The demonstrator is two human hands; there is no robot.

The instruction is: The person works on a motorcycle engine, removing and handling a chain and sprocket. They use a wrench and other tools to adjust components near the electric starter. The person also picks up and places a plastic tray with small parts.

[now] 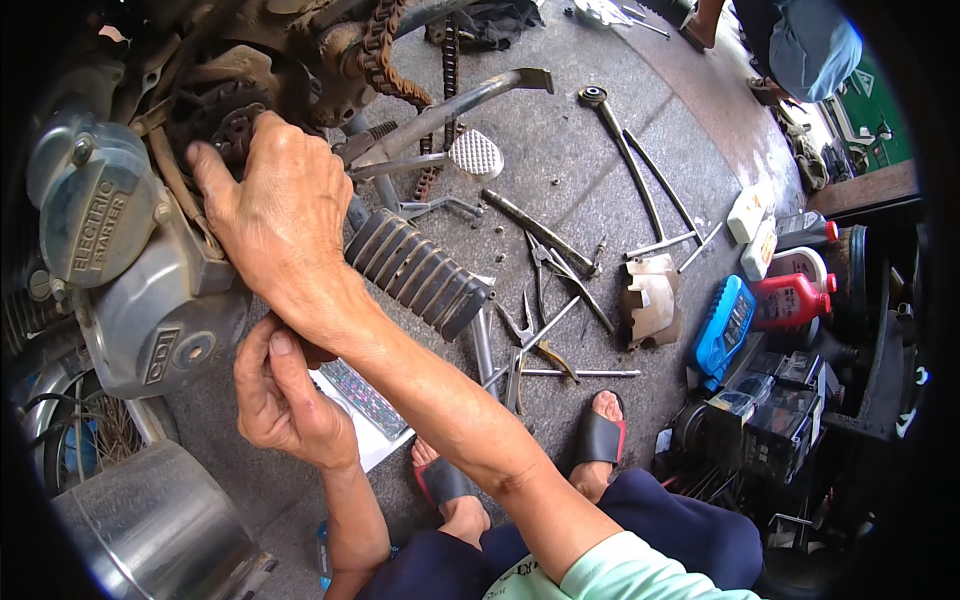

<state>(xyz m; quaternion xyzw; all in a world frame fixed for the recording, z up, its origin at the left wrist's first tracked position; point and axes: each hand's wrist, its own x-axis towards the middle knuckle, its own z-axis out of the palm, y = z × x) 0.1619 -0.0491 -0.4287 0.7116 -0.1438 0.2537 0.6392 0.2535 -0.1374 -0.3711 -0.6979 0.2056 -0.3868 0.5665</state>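
My right hand [275, 220] grips a dark, rusty sprocket part [235, 130] on a motorcycle, its thumb and fingers curled over it beside the silver engine casing [160, 325]. Below that wrist, my left hand [295, 410] has its fingers curled together, on something I cannot make out behind my right arm. A ribbed rubber footrest [415, 270] sits just right of my right forearm. A rusty chain [385, 65] hangs above, near a pedal with a silver studded pad [475, 152]. A colorful keypad-like object on white [365, 440] lies below.
Wrenches [625, 150], pliers [545, 265] and a curved metal piece [650, 300] lie on the concrete floor [560, 420]. Bottles and a blue case [720, 335] crowd the right beside batteries [765, 430]. A metal cylinder [150, 515] stands lower left. Another person [810, 50] is at top right.
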